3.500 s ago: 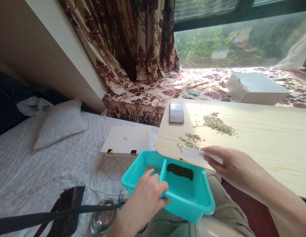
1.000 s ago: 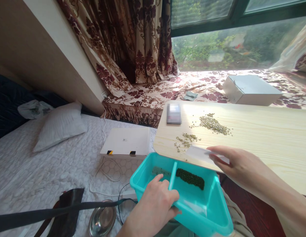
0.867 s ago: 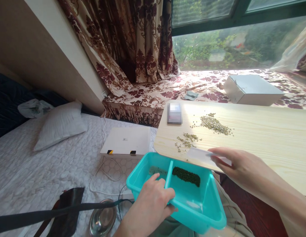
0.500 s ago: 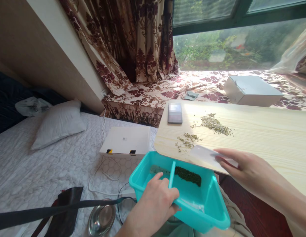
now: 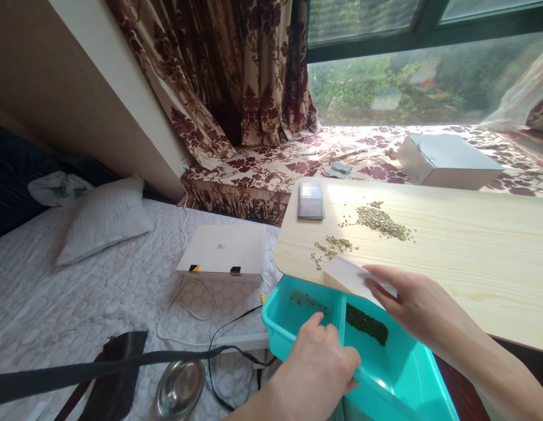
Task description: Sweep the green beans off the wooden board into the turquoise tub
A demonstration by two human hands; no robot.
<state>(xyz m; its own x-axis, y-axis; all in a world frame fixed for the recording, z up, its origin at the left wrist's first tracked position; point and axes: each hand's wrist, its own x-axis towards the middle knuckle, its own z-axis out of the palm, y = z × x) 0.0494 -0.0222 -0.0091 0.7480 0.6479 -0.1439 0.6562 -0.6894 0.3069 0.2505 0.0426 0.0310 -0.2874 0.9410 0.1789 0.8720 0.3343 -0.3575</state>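
My left hand (image 5: 317, 363) is closed on the near rim of a turquoise two-compartment plastic box (image 5: 411, 389), one finger reaching over its left compartment. A bank of small dark green beans (image 5: 366, 324) lies in the right compartment; the left one has a few scattered specks (image 5: 310, 301). The box sits just below the edge of a pale wooden table (image 5: 468, 245). Pinched in my right hand (image 5: 422, 301) is a flat white plastic card (image 5: 346, 272), lying at the table's edge. Beyond it, a loose patch of greenish beans (image 5: 335, 248) and a larger pile (image 5: 383, 222) rest on the wood.
A dark flat device (image 5: 311, 200) with a blurred screen lies at the table's far-left corner. Left of the table, a white carton (image 5: 222, 250), a metal bowl (image 5: 180, 389) and a black strap (image 5: 166, 361) lie on the bed. A white box (image 5: 449, 161) stands by the window.
The turquoise box has shifted right along the table edge with my left hand on it. My right hand has moved a little left with the card, up to the near bean patch.
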